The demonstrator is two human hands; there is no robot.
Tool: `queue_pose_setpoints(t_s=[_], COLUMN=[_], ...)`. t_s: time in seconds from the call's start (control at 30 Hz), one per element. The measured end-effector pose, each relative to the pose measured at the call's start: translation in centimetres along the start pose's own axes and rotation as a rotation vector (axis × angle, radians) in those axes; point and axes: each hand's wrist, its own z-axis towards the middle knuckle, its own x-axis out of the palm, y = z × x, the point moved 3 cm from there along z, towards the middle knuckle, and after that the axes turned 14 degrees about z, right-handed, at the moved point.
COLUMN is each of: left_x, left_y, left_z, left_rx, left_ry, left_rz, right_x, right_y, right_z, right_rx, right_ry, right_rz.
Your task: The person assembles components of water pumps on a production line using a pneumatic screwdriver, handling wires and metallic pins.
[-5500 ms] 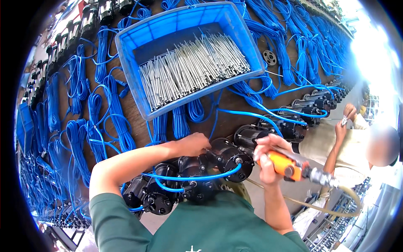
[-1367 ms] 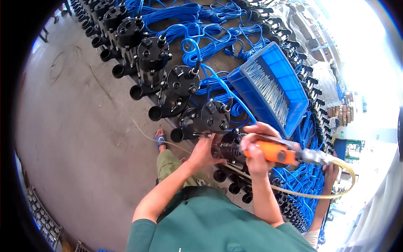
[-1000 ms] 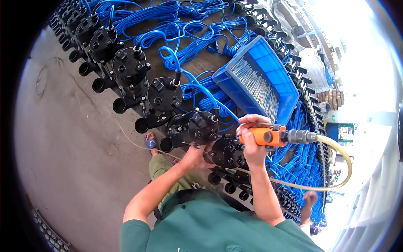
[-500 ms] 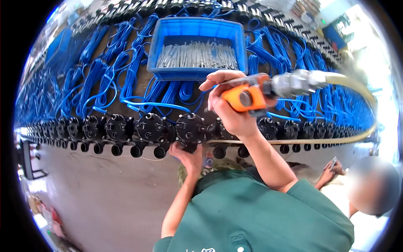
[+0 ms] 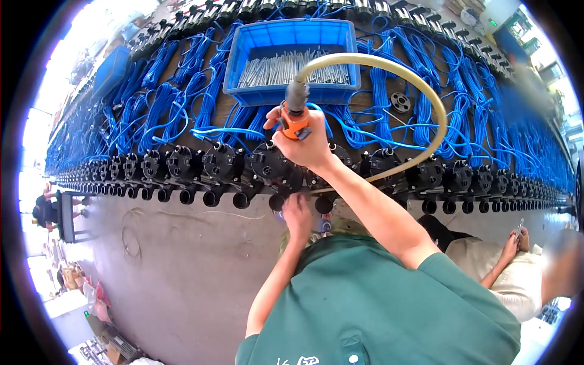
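Note:
My right hand (image 5: 311, 148) is closed around an orange air tool (image 5: 294, 125), held upright over the row of black parts. A grey metal coupling (image 5: 297, 94) on its top end joins a yellowish hose (image 5: 439, 115), which loops out to the right and back toward the row. Right below the tool is a round black housing (image 5: 267, 163) with a short tube at its near side. My left hand (image 5: 297, 214), fingers bent, grips the near underside of this housing; its fingertips are partly hidden. The tool's lower tip is hidden by my right hand.
Behind the row, a blue bin (image 5: 255, 96) holds many thin pale rods. Bundled blue cables (image 5: 201, 91) cover the bench on both sides. More black housings (image 5: 222, 163) line its near edge. At right, a seated person's hand (image 5: 514, 246) holds a small object.
My right hand has brought the air tool left and turned it from lying sideways to upright above the housing. The hose now arches over the bin's corner. My view has shifted slightly.

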Motion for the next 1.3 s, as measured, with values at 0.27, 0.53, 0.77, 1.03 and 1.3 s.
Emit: queue_pose_setpoints(t_s=[0.27,0.53,0.77,1.03,1.3], left_x=[2.7,2.8,3.0,3.9,-0.8], left_y=[0.0,-0.2,0.0,1.4,-1.0], left_z=[1.5,1.3,0.8,0.8,1.2], left_rx=[0.02,0.137,0.078,0.17,0.087], left_ry=[0.021,-0.134,-0.072,-0.101,-0.036], left_rz=[-0.074,-0.018,-0.089,-0.039,-0.079], right_x=[0.3,-0.2,-1.9,-2.2,-1.3], right_y=[-1.2,3.6,4.9,3.5,5.7], right_z=[0.7,-1.7,-5.1,-5.8,-5.5], right_rx=[0.024,0.106,0.269,0.245,0.214], right_ry=[0.085,-0.007,0.079,0.141,-0.018], right_rz=[-0.038,0.165,0.101,0.091,0.087])
